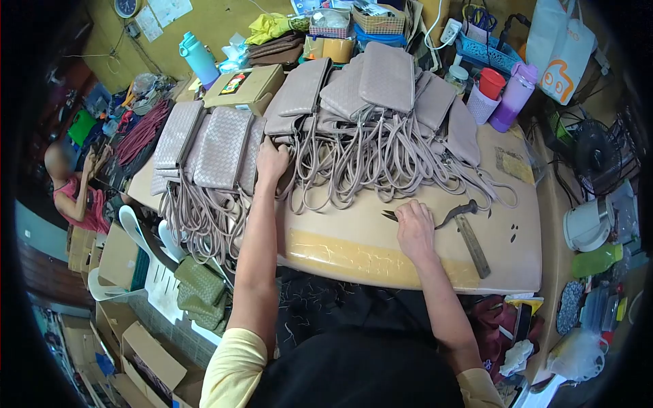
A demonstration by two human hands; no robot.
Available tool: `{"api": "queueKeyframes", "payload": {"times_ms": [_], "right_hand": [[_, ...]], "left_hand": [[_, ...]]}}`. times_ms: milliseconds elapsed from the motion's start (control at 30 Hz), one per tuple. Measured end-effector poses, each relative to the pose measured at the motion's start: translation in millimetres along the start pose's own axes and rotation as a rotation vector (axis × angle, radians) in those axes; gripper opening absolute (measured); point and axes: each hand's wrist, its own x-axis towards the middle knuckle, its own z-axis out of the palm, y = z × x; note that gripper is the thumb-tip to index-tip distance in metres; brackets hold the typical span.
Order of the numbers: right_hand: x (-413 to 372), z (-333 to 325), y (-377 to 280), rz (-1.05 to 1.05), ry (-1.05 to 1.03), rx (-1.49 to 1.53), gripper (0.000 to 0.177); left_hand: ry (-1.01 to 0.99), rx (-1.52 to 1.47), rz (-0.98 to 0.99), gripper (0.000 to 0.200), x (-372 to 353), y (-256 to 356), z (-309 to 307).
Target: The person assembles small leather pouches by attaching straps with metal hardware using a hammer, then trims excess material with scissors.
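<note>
My left hand [272,162] is closed at the edge of the grey-mauve pouches, between two piles; its fingertips are partly hidden there. A woven pouch [221,146] lies just left of it, and a smooth pouch [386,76] tops the heap to its right. Looped straps [371,163] spill from the pouches toward me. Near the table's middle, my right hand [413,223] is closed around a small dark tool, thread snips by its pointed tip [390,215]; the rest is covered by the fingers. Beside that hand lies a hammer [472,246] with a wooden handle and dark curved head.
The padded table [340,255] has clear film along its front. At the back stand a cardboard box [255,88], a teal bottle [198,60] and a purple bottle [515,95]. A fan [598,149] is at right. Another person [78,194] sits at far left.
</note>
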Motion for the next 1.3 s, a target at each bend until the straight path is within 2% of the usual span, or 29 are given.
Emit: {"api": "queueKeyframes", "payload": {"times_ms": [33,100,133,233,267,333,400,467,533,567,600,667,700,733,800,833,900,933,967,1000,1033,1067,1133,1167,1200,1267,1300], "right_hand": [[0.0,-0.7,-0.4,0.002,-0.009,-0.005,0.010],[0.6,-0.7,0.1,0.008,-0.012,-0.014,0.010],[0.0,0.4,0.7,0.001,-0.010,-0.022,0.010],[1.9,1.4,0.5,0.000,-0.002,-0.030,0.009],[1.4,1.8,-0.1,0.004,-0.007,-0.028,0.008],[-1.2,0.8,-0.9,0.003,-0.015,-0.016,0.008],[0.5,1.1,0.5,0.002,-0.005,-0.014,0.007],[0.5,1.1,3.2,-0.021,0.003,0.006,0.007],[1.6,0.6,4.4,-0.011,-0.007,0.000,0.007],[0.7,1.3,3.6,0.000,-0.020,0.000,0.007],[-1.2,1.1,3.0,0.003,-0.028,0.001,0.007],[0.9,0.2,2.1,-0.030,0.009,-0.007,0.007],[0.7,0.9,1.8,-0.031,0.005,-0.004,0.007],[-0.2,1.7,2.2,-0.026,0.001,-0.003,0.007],[0.4,0.3,3.8,-0.023,0.004,-0.003,0.007],[-0.1,-0.2,3.8,-0.024,-0.003,-0.015,0.008],[0.7,1.2,2.7,-0.022,-0.008,-0.024,0.009],[1.1,2.8,2.1,0.191,-0.057,0.198,0.010],[3.7,3.9,1.5,0.402,-0.104,0.418,0.012],[10.2,-0.6,-8.7,0.403,-0.102,0.420,0.012],[21.0,-10.0,-29.5,0.250,-0.123,0.451,0.015],[33.5,-16.0,-49.9,0.093,-0.145,0.477,0.019],[62.9,-11.9,-86.7,-0.174,-0.128,0.553,0.025],[77.2,-3.3,-100.0,-0.284,-0.163,0.428,0.023],[92.2,7.8,-113.0,-0.391,-0.195,0.304,0.021],[127.7,51.1,-134.5,-0.767,0.064,0.216,0.027],[143.6,68.0,-145.7,-0.808,-0.097,0.045,0.023]], "left_hand": [[-0.001,0.000,0.002,0.056,7.5,1.2,0.1],[-0.185,-0.140,-0.137,0.053,26.5,6.7,2.5],[-0.166,-0.158,-0.090,0.049,34.9,9.8,5.3],[-0.207,-0.738,-0.068,0.049,55.0,30.4,21.6],[-0.295,-0.783,-0.172,0.054,51.6,37.2,23.2],[-0.448,-0.752,-0.284,0.042,22.6,71.1,-15.9],[-0.194,-0.304,0.104,0.053,14.0,41.8,12.5],[-0.115,-0.395,0.197,0.056,-13.3,29.8,-1.2],[0.040,-0.397,0.034,0.053,-39.3,32.5,-15.1],[0.091,-0.272,0.010,0.048,-47.4,34.3,-24.0],[0.086,-0.269,0.004,0.048,-47.2,36.0,-36.0],[-0.407,0.165,-0.166,0.042,-37.4,34.2,-62.2],[-0.457,0.294,-0.070,0.043,-34.6,33.5,-66.8],[-0.458,0.295,-0.072,0.043,-24.8,26.8,-66.8],[-0.701,0.261,-0.140,0.042,0.1,23.7,-67.8],[-0.702,0.264,-0.137,0.042,6.1,27.3,-70.2],[-0.629,-0.405,-0.278,0.035,14.9,36.5,-81.5],[-0.632,-0.402,-0.282,0.035,12.6,40.5,-87.3],[-0.645,-0.570,-0.245,0.033,10.7,45.2,-92.8],[-0.656,-0.736,-0.204,0.031,11.0,47.6,-96.2],[-0.683,-0.598,-0.013,0.035,18.5,23.7,-83.6],[-0.680,-0.599,-0.013,0.035,15.4,18.0,-81.9],[-0.261,0.151,0.381,0.050,-6.9,7.0,-85.3],[-0.259,0.480,0.211,0.069,-41.6,33.0,-102.3],[-0.272,0.581,0.140,0.084,-53.8,22.7,-93.1],[-0.101,0.625,0.163,0.086,-67.9,-2.6,-72.4],[-0.090,0.597,0.168,0.085,-65.6,-16.6,-69.5]]}}
